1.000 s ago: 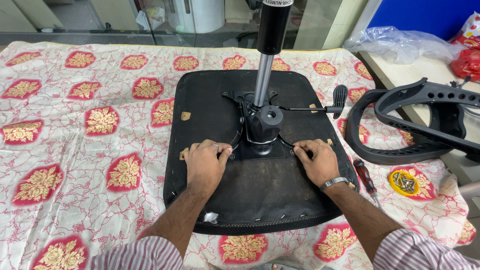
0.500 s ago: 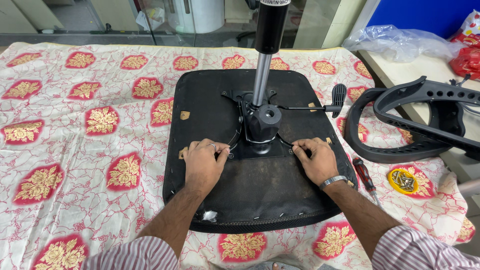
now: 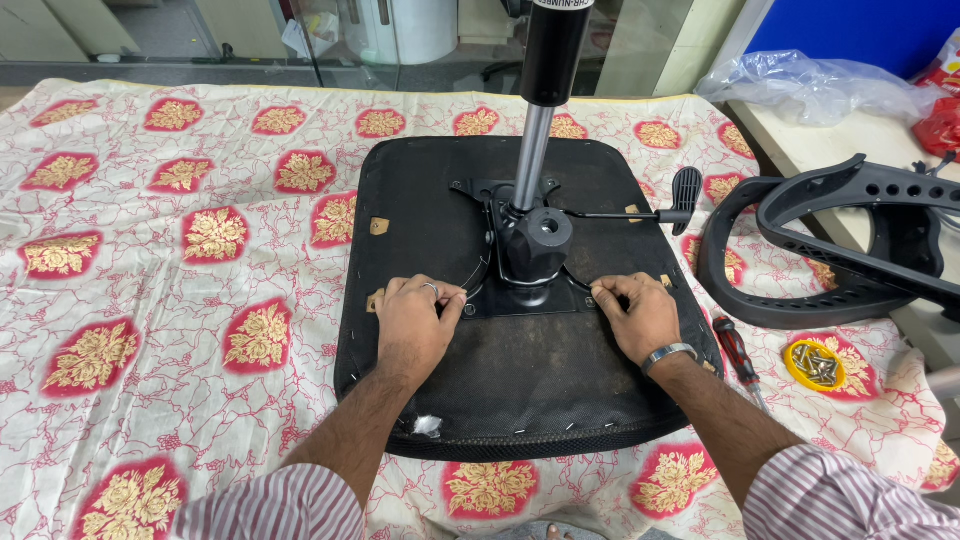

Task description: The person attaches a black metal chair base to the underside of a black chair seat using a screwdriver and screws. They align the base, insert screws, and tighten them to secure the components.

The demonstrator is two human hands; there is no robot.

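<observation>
An upturned black chair seat lies on a patterned cloth. A black metal mechanism plate with an upright gas cylinder and a side lever sits on the seat. My left hand rests with curled fingers at the plate's near left corner. My right hand, with a bracelet at the wrist, pinches at the plate's near right corner. Whatever small part the fingertips hold is hidden.
A black curved chair frame lies at the right, partly on a pale table. A red-handled screwdriver and a yellow lid of screws lie on the cloth. A plastic bag sits far right.
Both hands stay at the plate's near corners with only slight finger shifts. The seat and cylinder have not moved.
</observation>
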